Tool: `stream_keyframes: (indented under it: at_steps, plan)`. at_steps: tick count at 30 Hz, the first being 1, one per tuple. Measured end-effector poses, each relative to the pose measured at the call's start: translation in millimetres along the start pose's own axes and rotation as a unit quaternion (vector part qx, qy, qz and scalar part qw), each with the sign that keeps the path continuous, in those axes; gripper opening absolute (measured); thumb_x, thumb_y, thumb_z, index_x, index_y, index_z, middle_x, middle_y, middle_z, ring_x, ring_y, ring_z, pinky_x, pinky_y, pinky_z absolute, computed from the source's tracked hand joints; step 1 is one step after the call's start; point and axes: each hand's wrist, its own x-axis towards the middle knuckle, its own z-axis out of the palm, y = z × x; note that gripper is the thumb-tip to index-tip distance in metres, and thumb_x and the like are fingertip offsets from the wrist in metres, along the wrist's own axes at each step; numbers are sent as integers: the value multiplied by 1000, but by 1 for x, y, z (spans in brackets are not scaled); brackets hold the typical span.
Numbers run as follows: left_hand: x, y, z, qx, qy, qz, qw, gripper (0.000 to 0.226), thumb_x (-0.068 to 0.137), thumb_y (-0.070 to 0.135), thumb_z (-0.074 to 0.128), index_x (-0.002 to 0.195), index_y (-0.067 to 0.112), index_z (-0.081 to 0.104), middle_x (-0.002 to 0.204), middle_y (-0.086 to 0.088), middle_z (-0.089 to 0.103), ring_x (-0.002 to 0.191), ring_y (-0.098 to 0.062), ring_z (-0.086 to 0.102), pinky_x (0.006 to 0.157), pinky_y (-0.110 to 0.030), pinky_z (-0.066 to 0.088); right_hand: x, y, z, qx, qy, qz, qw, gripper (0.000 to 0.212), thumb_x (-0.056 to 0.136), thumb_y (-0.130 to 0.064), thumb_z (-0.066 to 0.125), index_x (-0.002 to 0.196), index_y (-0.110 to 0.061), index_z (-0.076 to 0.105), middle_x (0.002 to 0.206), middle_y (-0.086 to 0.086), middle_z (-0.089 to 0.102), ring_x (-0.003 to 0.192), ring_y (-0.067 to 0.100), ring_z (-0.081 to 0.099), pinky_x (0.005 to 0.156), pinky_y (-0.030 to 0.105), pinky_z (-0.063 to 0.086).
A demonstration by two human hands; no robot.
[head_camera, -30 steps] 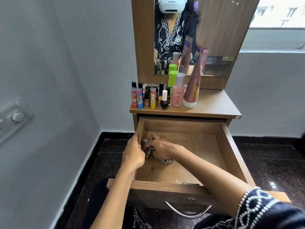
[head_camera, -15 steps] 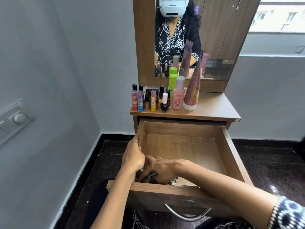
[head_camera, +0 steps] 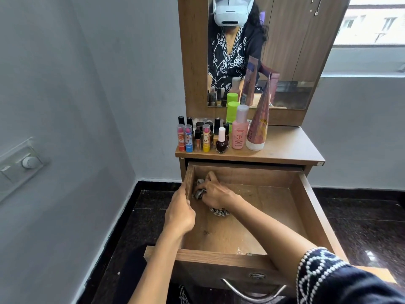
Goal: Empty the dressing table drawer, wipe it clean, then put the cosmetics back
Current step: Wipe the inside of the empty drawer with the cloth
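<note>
Under the right hand (head_camera: 215, 195), a cloth (head_camera: 199, 192) lies bunched.

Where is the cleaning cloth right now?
In the head view, the cloth is inside the open drawer, in its back left corner, bunched under the right hand, close beside the left hand gripping the drawer's side wall.

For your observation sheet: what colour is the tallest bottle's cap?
Bright green cap, clearest in the head view.
</note>
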Motion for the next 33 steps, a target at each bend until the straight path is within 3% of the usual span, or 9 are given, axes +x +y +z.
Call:
stream_keyframes:
  at_steps: [11, 15, 18, 20, 22, 24, 26, 27, 33]
  plan:
    - [0, 0, 0, 1, -1, 11, 1000, 57, 97, 6, 33, 148, 23, 14, 152, 0, 26, 133, -19, 37, 103, -29, 34, 6, 2, 2, 13, -3, 49, 999, 50, 91, -19, 43, 140, -31, 40, 141, 8, 16, 125, 38, 38, 108, 50, 33]
    - [-1, 0, -1, -1, -1, 9, 1000, 57, 97, 5, 34, 148, 23, 15, 152, 0, 26, 134, -19, 35, 105, -29, 31, 12, -1, 4, 84, -21, 105, 991, 50, 92, -16, 43, 140, -31, 40, 151, 6, 0, 135, 35, 25, 116, 46, 21]
    - [-1, 0, -1, 1, -3, 6, 1000, 57, 97, 6, 34, 148, 23, 14, 152, -1, 26, 135, -20, 35, 106, -30, 31, 16, -9, 8, 85, -50, 156, 983, 57, 97, -20, 35, 150, -20, 13, 155, 15, -14, 142, 42, 1, 119, 45, 4]
    - [0, 0, -1, 4, -3, 5, 1000, 57, 97, 6, 34, 148, 22, 14, 152, -1, 25, 135, -20, 34, 106, -30, 30, 20, -13, 8, 137, -25, 200, 970, 53, 99, -25, 27, 150, -23, 12, 156, 15, -13, 142, 44, -9, 118, 46, -2]
    - [0, 0, -1, 5, -4, 4, 1000, 56, 97, 6, 33, 148, 21, 15, 153, -1, 24, 136, -20, 33, 107, -30, 30, 22, -17, 3, 98, -42, 188, 976, 50, 100, -25, 23, 149, -27, 17, 158, 9, -3, 143, 42, -3, 118, 47, 0]
    - [0, 0, -1, 5, -4, 2, 1000, 56, 97, 7, 33, 148, 22, 15, 153, -2, 24, 136, -21, 33, 107, -31, 31, 19, -19, 4, 36, -49, 161, 985, 51, 98, -27, 32, 148, -29, 21, 157, 7, -2, 141, 41, 13, 115, 53, 15]
    - [-1, 1, -1, 5, -4, 0, 1000, 55, 98, 8, 33, 148, 22, 15, 153, -2, 23, 136, -22, 32, 108, -32, 30, 12, -24, 7, -36, 12, 150, 988, 49, 95, -28, 43, 143, -29, 32, 153, 9, 5, 129, 39, 36, 94, 47, 42]
    - [-1, 1, -1, 4, -5, 0, 1000, 55, 98, 8, 33, 148, 22, 15, 153, -2, 23, 137, -22, 31, 108, -33, 30, 8, -28, 9, -84, 43, 148, 985, 47, 94, -28, 46, 140, -27, 37, 150, 10, 14, 122, 36, 44, 80, 42, 45]
    - [-3, 2, -3, -5, -10, 2, 1000, 54, 99, 8, 33, 148, 22, 15, 153, -1, 23, 137, -21, 32, 107, -32, 31, -9, -22, 7, -123, 58, 247, 959, 41, 93, -18, 53, 133, -12, 47, 133, 12, 36, 114, 30, 52, 64, 36, 46]
